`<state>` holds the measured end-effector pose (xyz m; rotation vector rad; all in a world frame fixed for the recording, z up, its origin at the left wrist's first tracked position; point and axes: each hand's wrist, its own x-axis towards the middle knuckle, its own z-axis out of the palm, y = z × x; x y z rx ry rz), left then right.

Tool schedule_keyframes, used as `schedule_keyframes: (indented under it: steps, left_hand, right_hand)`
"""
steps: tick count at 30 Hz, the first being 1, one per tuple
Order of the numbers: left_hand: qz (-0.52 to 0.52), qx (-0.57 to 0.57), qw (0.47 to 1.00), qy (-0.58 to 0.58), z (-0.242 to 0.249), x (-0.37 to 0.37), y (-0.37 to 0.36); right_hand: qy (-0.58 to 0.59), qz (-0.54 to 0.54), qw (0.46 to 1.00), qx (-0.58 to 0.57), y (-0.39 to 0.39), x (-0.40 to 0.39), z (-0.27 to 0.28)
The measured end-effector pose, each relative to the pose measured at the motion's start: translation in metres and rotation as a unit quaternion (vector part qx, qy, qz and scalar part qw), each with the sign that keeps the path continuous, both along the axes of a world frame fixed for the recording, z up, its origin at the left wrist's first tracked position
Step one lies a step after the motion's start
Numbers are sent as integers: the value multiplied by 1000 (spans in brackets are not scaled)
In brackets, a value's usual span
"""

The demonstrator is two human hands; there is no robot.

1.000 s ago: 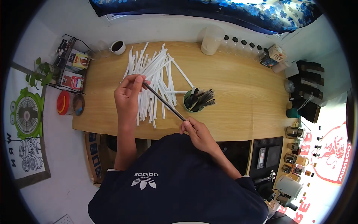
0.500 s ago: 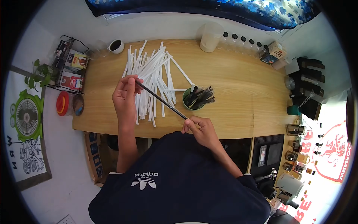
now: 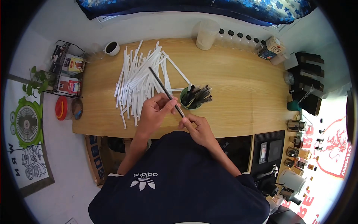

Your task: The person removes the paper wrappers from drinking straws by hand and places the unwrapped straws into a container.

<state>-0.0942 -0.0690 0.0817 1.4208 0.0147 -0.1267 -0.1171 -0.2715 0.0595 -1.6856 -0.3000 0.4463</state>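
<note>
My left hand (image 3: 156, 112) is closed around a long black straw (image 3: 158, 80), pinching it near its lower part. The straw slants up and to the left, and its far end reaches over a heap of white paper-wrapped straws (image 3: 140, 82). My right hand (image 3: 198, 129) holds the near end of the same straw between thumb and fingers. Just beyond my hands stands a green cup (image 3: 183, 101) filled with black, straw-like pieces (image 3: 200, 96), partly in clear or dark sleeves. One white wrapped straw leans from the heap toward the cup's rim.
A mug of dark liquid (image 3: 112, 48) stands at the back left, near a wire rack (image 3: 63, 71) and a red-lidded jar (image 3: 61, 108). Along the back are a plastic pitcher (image 3: 207, 34) and several small bottles (image 3: 238, 40). A scale (image 3: 263, 152) lies on a black mat at right.
My left hand has slid down along the straw toward my right hand, leaving the far end sticking out. My right hand has barely moved.
</note>
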Motion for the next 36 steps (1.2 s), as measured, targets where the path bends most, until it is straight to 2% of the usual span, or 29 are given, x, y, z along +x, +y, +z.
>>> schedule_keyframes:
  steps: [1,3,4,6,11,17,20,23,26,27,30,36]
  left_hand:
    - [-21,6,1000,-1,-5,0,0]
    - [-42,14,999,-1,-3,0,0]
    - [-76,75,994,-25,-1,-1,4]
    - [-142,194,968,-70,5,-3,9]
    - [-182,245,947,-101,13,-6,11]
    - [-118,222,960,-126,7,-4,28]
    - [-89,226,959,-145,3,-3,28]
    - [-54,246,950,-183,0,-3,21]
    - [21,292,899,-326,-13,-2,13]
    - [21,291,899,-326,-14,-2,13]
    - [-8,241,945,-219,-17,-5,13]
    - [-8,233,944,-233,-28,-6,6]
  right_hand:
    - [0,-2,1000,0,0,-1,0]
    - [-34,-86,995,24,5,-3,-1]
    - [-51,-125,990,38,9,-4,-1]
    - [-43,-134,988,65,11,-3,2]
    - [-24,-180,976,117,-1,0,3]
    - [-34,-217,969,111,-19,4,8]
    - [-58,-265,937,218,-27,6,7]
    - [-44,-293,921,253,-35,14,7]
    - [-47,-304,914,263,-44,21,9]
    - [-55,-300,917,256,-47,22,9]
    - [-72,-304,922,231,-51,24,13]
    - [-109,-334,916,192,-51,30,22]
